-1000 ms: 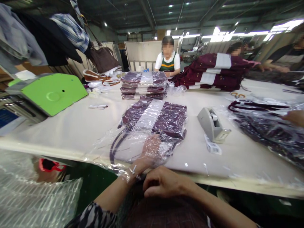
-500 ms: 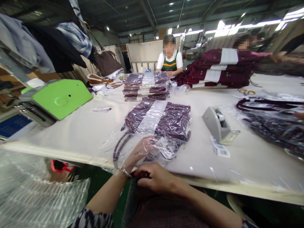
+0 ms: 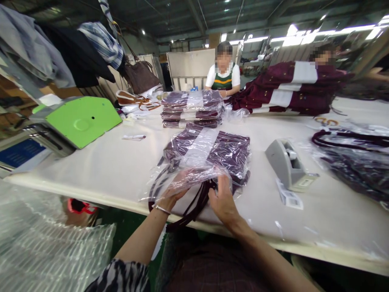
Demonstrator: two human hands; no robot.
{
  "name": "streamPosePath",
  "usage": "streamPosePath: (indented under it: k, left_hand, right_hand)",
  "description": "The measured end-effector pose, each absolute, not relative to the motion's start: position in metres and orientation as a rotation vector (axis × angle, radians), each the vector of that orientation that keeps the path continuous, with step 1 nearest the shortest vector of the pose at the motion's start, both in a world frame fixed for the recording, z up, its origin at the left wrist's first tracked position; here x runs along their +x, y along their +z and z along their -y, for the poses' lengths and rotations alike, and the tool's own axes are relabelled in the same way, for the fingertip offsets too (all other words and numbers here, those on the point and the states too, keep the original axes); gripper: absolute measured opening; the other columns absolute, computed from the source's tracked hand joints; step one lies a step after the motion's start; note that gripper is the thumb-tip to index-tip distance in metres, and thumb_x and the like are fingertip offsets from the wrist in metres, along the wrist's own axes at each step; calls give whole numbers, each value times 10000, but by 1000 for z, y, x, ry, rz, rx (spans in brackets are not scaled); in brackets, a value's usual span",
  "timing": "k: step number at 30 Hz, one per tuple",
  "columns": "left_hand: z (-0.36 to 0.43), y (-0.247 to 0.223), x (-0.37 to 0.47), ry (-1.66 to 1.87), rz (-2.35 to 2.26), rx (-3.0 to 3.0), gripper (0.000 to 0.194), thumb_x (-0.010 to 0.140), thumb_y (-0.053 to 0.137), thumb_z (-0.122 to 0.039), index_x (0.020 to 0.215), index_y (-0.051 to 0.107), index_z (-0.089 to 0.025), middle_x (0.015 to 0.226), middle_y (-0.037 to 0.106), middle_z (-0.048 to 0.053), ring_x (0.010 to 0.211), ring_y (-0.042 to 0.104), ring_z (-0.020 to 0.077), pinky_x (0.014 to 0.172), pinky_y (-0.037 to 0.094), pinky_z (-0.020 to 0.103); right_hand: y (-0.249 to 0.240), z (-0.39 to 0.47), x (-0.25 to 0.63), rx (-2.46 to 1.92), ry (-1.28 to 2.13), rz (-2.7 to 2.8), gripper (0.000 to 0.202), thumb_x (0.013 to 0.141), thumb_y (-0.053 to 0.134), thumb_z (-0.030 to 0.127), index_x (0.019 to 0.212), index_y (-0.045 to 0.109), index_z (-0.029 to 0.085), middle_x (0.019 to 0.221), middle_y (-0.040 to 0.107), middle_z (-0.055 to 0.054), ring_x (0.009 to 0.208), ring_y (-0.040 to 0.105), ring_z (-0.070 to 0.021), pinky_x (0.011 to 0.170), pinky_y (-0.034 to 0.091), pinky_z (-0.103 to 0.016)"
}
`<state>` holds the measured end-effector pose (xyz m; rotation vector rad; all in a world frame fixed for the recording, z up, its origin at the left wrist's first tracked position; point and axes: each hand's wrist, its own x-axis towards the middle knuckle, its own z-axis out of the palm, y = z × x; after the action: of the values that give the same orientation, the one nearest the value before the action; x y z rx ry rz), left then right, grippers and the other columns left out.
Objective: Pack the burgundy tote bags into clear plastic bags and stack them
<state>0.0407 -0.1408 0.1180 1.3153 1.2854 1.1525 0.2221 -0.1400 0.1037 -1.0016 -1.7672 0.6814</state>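
A maroon handbag (image 3: pixel 232 148) lies on the table in a clear plastic bag (image 3: pixel 202 175), with a white paper band (image 3: pixel 202 144) across it. The plastic bag's open end faces me, and dark maroon handles (image 3: pixel 194 209) stick out of it over the table's front edge. My left hand (image 3: pixel 179 187) is at the left of this opening, fingers partly covered by plastic and closed on it. On the other side, my right hand (image 3: pixel 223 198) grips the plastic near the handles, its thumb below. The film is raised and stretched between both hands.
A tape dispenser (image 3: pixel 290 166) stands at the right beside printed labels (image 3: pixel 288 196). Wrapped bags (image 3: pixel 191 109) are stacked behind, near a co-worker (image 3: pixel 224 77). More maroon bags (image 3: pixel 279 89) are piled at the back right. A green machine (image 3: pixel 82 121) sits left; plastic sheeting (image 3: pixel 54 243) hangs below.
My right hand has moved up from the table's edge to the plastic bag's opening. The handles now show outside it, and the film is lifted between my hands.
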Motion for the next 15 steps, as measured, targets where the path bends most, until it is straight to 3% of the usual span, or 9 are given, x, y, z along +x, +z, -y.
streamPosePath:
  k: [2, 5, 8, 10, 12, 13, 15]
  left_hand:
    - [131, 120, 43, 1167, -1290, 1276, 411, 920, 567, -450, 1153, 684, -131, 1010, 741, 138, 875, 681, 256, 805, 564, 411]
    - [119, 123, 41, 1191, -1448, 1356, 351, 876, 640, -474, 952, 716, -140, 811, 690, 75, 773, 604, 217, 766, 520, 380]
    - [108, 123, 36, 1198, -1525, 1449, 337, 863, 656, -480, 783, 679, -154, 787, 653, 42, 810, 548, 200, 811, 483, 363]
    - [102, 121, 33, 1172, -1487, 1467, 333, 870, 652, -471, 754, 656, -159, 748, 628, 23, 777, 518, 182, 790, 475, 351]
    - [99, 117, 31, 1126, -1443, 1489, 353, 890, 635, -467, 704, 629, -167, 670, 582, 8, 720, 492, 169, 763, 472, 347]
    - [99, 116, 30, 1102, -1421, 1499, 372, 897, 632, -469, 674, 613, -171, 636, 561, 4, 696, 485, 166, 755, 473, 350]
    - [102, 114, 29, 1080, -1394, 1510, 391, 905, 636, -476, 662, 607, -171, 633, 571, 12, 687, 501, 170, 761, 480, 360]
  right_hand:
    - [114, 131, 225, -949, 897, 1689, 584, 830, 485, 105, 1408, 464, 184, 1375, 566, -153, 1333, 527, -274, 1131, 452, -530]
    - [134, 122, 232, -884, 1074, 1601, 565, 894, 519, 192, 1448, 412, 212, 1349, 593, -147, 1142, 667, -230, 937, 591, -414]
    - [154, 117, 242, -928, 781, 1665, 453, 924, 572, 263, 1370, 510, 219, 1223, 653, -124, 912, 689, -201, 798, 606, -384]
    - [164, 112, 247, -957, 448, 1747, 417, 899, 634, 295, 1302, 571, 207, 1220, 650, -128, 983, 660, -237, 894, 576, -448]
    - [169, 102, 249, -962, 231, 1868, 506, 850, 704, 322, 1323, 576, 197, 1321, 614, -149, 1170, 598, -302, 1031, 498, -523]
    - [170, 96, 249, -965, 194, 1945, 530, 836, 719, 327, 1332, 581, 198, 1345, 612, -148, 1222, 572, -322, 1057, 473, -536]
    - [170, 85, 248, -975, 235, 2080, 386, 867, 670, 294, 1244, 651, 212, 1247, 683, -117, 1170, 613, -309, 1016, 494, -497]
